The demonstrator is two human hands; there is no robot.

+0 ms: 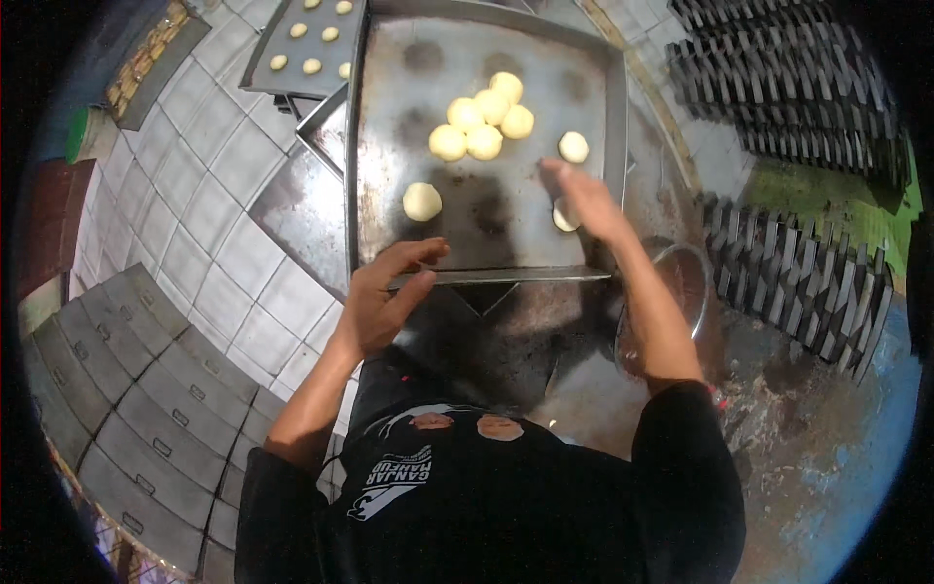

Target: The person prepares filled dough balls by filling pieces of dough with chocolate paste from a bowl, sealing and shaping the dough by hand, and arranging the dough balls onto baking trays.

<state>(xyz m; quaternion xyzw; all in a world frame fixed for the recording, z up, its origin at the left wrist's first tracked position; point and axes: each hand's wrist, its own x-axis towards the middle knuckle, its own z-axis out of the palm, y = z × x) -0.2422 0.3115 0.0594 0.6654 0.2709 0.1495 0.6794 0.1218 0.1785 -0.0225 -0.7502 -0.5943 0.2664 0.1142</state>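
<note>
A large metal baking tray (389, 117) lies in front of me with pale yellow dough balls on it. Several of them form a touching cluster (484, 141) near the middle. One dough ball (422, 201) sits apart on the left, and another dough ball (574, 147) is by the right side. My right hand (592, 202) is over the tray's right part, fingers stretched leftward, partly covering a further dough ball (565, 216); whether it touches that ball I cannot tell. At the near left corner, my left hand (384, 292) holds nothing, its fingers curved and thumb apart.
A smaller tray (282, 44) of spaced dough balls stands at the far left. A clear round bowl (671, 258) is beside my right forearm. Dark metal pans (778, 88) are stacked at right. Grey lidded tins (165, 428) line the lower left, beside white floor tiles (229, 263).
</note>
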